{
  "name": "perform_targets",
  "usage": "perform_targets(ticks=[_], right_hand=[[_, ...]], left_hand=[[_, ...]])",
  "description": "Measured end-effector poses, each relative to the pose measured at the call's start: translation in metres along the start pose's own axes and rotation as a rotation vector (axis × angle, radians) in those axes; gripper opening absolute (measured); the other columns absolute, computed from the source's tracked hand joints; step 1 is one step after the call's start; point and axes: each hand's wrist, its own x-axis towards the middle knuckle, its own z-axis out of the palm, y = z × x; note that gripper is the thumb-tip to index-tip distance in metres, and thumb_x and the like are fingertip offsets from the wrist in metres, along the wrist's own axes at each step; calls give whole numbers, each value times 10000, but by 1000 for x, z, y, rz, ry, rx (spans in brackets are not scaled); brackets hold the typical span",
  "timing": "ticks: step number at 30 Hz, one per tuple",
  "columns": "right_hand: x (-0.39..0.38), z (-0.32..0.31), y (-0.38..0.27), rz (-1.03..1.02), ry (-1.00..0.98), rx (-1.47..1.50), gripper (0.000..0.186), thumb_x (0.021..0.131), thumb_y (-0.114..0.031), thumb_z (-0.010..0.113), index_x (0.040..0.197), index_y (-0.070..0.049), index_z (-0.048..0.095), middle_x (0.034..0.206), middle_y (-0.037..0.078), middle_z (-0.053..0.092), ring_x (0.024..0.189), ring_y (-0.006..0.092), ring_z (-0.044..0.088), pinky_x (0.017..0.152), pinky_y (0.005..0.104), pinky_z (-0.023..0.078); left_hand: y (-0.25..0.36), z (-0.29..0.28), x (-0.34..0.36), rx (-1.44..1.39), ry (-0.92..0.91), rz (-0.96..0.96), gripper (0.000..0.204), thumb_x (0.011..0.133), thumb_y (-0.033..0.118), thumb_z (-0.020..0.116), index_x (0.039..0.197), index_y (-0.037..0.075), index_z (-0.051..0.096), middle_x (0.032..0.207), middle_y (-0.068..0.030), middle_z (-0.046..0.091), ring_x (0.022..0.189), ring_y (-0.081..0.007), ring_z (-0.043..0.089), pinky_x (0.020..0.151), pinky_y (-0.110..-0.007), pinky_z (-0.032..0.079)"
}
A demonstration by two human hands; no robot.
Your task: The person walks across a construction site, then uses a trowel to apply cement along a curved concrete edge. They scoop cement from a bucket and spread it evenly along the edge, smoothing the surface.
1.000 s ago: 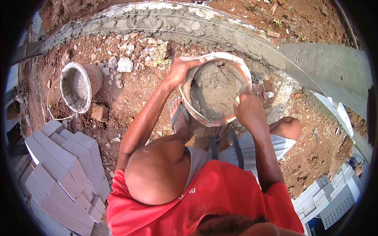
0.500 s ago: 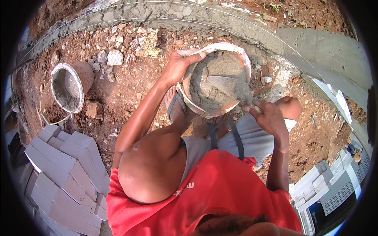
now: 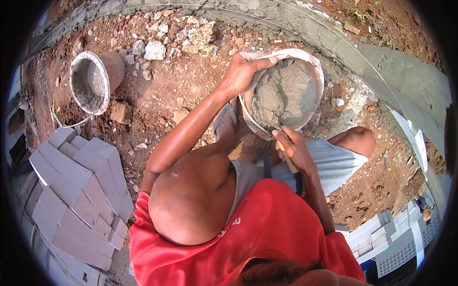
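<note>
Between my knees stands a bucket (image 3: 320,78) with wet grey mortar (image 3: 288,93) in it. My left hand (image 3: 244,74) is closed on the upper left of its rim, with the thumb along the top. At the near side of the bucket my right hand (image 3: 295,147) is wrapped round the handle of a trowel (image 3: 287,159). The handle points back toward my body. The trowel's blade is out of sight, apparently sunk in the mortar by the near rim.
A second bucket (image 3: 109,71), smeared with mortar, tips over at the left beside a broken brick (image 3: 121,112). Grey blocks (image 3: 78,176) are stacked at the lower left. Strings run along a mortar-topped footing (image 3: 229,14) at the far side. Rubble (image 3: 155,50) lies before it.
The trowel blade, lying over the mortar before, has gone down out of sight. My right hand has moved left and nearer the rim; my left hand keeps its hold.
</note>
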Motion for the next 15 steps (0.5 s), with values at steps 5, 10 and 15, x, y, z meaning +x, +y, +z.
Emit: perform_targets(ticks=[5,10,15], right_hand=[[-11,-21,-19,101,-53,86,322,1010,-344,635,978,-23,631,687,6,557,505,87,516,460,259,384],[-11,-62,-73,39,-83,-33,320,994,-348,650,1036,-31,666,688,9,566,505,91,520,457,255,387],[32,-104,-152,-100,58,-278,371,957,-382,645,1029,-20,668,682,30,563,517,111,533,459,275,399]], left_hand=[[-17,-31,6,-29,60,-65,341,930,237,724,1154,-19,751,1010,-78,756,889,-132,667,831,-277,521],[-51,-84,20,-272,89,-92,427,920,260,719,1228,-35,703,1092,-126,733,927,-197,687,870,-326,546],[-58,-88,24,-270,114,-69,411,909,246,724,1214,-28,709,1085,-130,733,918,-194,694,850,-320,556]])
